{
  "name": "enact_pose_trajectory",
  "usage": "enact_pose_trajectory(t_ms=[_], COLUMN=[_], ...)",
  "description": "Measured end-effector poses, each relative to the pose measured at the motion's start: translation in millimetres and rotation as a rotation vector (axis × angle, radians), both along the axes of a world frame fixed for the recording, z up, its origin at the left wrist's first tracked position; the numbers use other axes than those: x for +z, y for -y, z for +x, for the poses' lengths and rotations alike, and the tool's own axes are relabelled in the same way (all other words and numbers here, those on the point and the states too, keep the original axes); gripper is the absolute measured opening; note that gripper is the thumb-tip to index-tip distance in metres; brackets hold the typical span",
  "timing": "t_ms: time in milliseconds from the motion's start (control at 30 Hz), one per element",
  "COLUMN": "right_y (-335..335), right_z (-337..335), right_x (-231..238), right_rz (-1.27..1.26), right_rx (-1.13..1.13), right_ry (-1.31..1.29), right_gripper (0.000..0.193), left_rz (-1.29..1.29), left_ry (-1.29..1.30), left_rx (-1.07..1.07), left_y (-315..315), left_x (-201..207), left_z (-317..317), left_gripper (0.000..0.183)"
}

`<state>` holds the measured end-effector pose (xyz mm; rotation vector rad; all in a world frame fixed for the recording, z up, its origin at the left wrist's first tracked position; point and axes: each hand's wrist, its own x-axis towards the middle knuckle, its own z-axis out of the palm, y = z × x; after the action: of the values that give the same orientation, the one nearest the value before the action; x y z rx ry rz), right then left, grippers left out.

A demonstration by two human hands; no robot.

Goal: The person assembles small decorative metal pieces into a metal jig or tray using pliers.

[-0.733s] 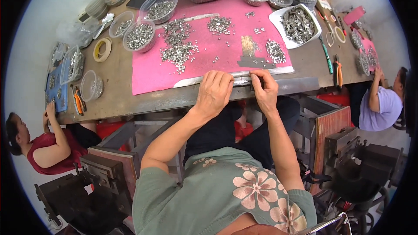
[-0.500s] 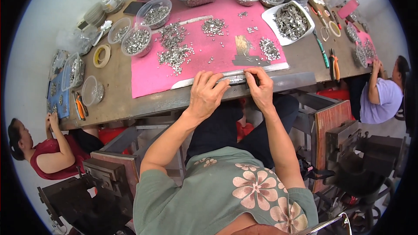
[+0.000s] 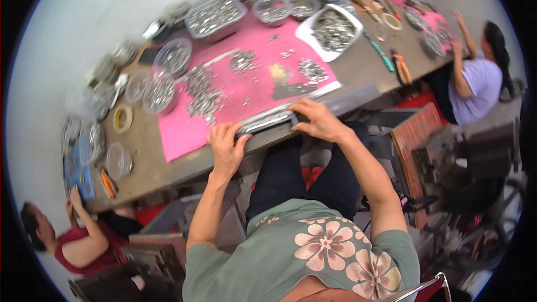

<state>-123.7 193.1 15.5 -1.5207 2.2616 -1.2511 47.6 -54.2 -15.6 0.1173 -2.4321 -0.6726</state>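
A long, narrow dark bar [image 3: 267,125] with a row of shiny silver metal along it lies at the table's front edge. My left hand [image 3: 226,146] grips its left end between thumb and fingers. At the other end, the thumb and fingers of my right hand [image 3: 318,119] close on its dark end piece. Beyond it a pink mat [image 3: 178,141] carries several heaps of small silver metal pieces [image 3: 205,104]. On the right part of the mat lie a dark grey patch [image 3: 286,90] and a small gold-coloured patch [image 3: 277,71].
Plastic tubs of metal pieces [image 3: 173,59] line the back, beside a white tray [image 3: 302,34]. Orange-handled pliers [image 3: 401,68], a green-handled tool [image 3: 380,53] and a tape roll [image 3: 123,118] lie on the table. One person sits at each side, at the blue and the second pink mat.
The whole view has turned and blurred a little. My hands have moved apart to the two ends of the bar, so its silver row now shows between them. The right-hand person has raised a hand.
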Motion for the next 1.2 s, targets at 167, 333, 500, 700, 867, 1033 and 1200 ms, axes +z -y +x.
enact_pose_trajectory(t_ms=[167,333,500,700,867,1033,1200], right_y=[-40.8,-142.0,-260.0,-350.1,-357.0,-345.6,-337.5], right_z=[7.0,26.3,79.8,138.4,130.2,109.9,106.7], right_x=[24.0,54.5,58.2,54.1,34.6,27.3,25.6], right_rz=[-0.045,0.009,-0.038,-0.039,0.179,0.089,0.083], right_rx=[-0.120,-0.427,-0.854,-1.339,-1.514,-1.526,-1.523], right_ry=[-0.055,-0.175,-0.155,-0.192,-0.326,-0.284,-0.354], right_gripper=[0.055,0.049,0.044,0.043,0.051,0.058,0.049], left_rz=[0.123,0.349,0.513,0.764,0.787,0.809,0.780], left_ry=[-0.047,-0.052,0.170,0.435,0.438,0.546,0.385], left_rx=[-0.130,-0.464,-0.908,-1.266,-1.315,-1.396,-1.414], left_y=[-24.0,-103.0,-224.7,-393.6,-485.1,-533.8,-554.9], left_x=[8.9,34.5,49.2,39.9,17.8,20.4,10.4], left_z=[-26.8,-98.4,-164.1,-220.5,-255.5,-251.1,-245.1], left_gripper=[0.032,0.029,0.033,0.041,0.038,0.036,0.034])
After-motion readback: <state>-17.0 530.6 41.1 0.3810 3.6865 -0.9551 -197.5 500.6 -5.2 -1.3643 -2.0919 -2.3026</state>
